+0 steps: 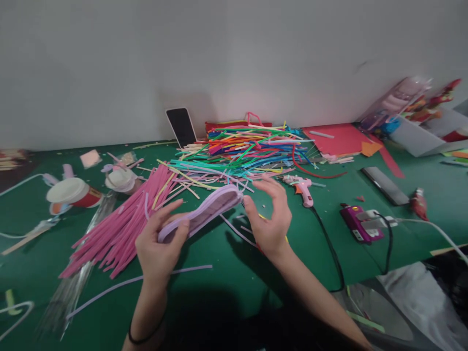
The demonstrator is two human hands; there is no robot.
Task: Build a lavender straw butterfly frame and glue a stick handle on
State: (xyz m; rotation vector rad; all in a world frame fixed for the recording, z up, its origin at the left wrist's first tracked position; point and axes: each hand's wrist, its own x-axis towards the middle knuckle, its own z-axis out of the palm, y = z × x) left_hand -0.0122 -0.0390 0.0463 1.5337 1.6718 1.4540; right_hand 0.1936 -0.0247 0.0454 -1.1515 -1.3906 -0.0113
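Note:
My left hand [158, 251] grips one end of a long lilac loop-shaped piece made of pipe cleaners [210, 210], thumb on the near side and fingers behind. The piece is tilted, its far end rising to the right above the table. Close to that end is my right hand [271, 217], thumb and index finger curved apart, the thumb near the tip. Below lie loose lilac pipe cleaners [193, 268]. To the left of the piece spreads a bundle of pink pipe cleaners [113, 234].
Behind my hands is a heap of multicoloured pipe cleaners [241, 151], with a phone [182, 126] leaning on the wall. A pink glue gun [303, 189] lies on the right, its cord running toward a purple power adapter [360, 224]. Paper cups [73, 191] stand at left.

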